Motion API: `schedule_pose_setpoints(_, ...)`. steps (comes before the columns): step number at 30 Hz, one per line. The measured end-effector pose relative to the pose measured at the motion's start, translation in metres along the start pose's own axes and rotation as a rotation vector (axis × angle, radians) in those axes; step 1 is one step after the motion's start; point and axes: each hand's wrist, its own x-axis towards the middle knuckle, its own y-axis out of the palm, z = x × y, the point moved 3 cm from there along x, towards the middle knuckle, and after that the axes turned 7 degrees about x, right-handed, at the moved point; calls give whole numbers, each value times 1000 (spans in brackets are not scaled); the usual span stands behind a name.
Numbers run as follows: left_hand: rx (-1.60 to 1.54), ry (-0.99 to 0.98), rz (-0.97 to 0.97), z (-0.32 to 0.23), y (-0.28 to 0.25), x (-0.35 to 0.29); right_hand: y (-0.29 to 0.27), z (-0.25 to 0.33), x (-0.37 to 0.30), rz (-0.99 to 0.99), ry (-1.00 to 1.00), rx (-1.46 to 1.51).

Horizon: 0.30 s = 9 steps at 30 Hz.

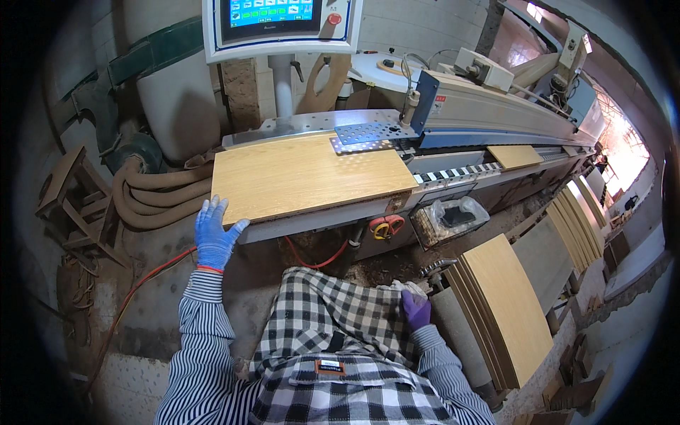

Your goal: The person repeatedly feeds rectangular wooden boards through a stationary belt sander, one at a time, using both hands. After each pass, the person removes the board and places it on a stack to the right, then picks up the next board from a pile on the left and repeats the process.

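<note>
A large light wood-grain panel point(304, 177) lies flat on the near end of a long machine point(496, 120). My left hand point(214, 237), in a blue glove, is at the panel's near left corner. Its fingers stretch along the left edge and its thumb is spread apart along the front edge. By the right side of my checked apron point(340, 304) is my right hand point(416, 310) in a purple glove. A crumpled whitish thing point(409, 286) shows just beyond it. The right fingers are mostly hidden, so I cannot tell whether they grip it.
Beside my right arm stands a stack of panels point(506, 304) on a roller conveyor point(457, 329). A smaller panel point(515, 156) lies farther along the machine. A control screen point(270, 18) stands above. Thick hoses point(159, 197) curve at left, and a red cable point(142, 283) crosses the floor.
</note>
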Motion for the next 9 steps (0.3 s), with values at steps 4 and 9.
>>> schedule_pose_setpoints(4,178,-52,-10,-6,-12,-5,24,9,-44,-65,91,102)
schedule_pose_setpoints(9,169,-118,51,-5,-16,-5,26,12,-42,29,175,30)
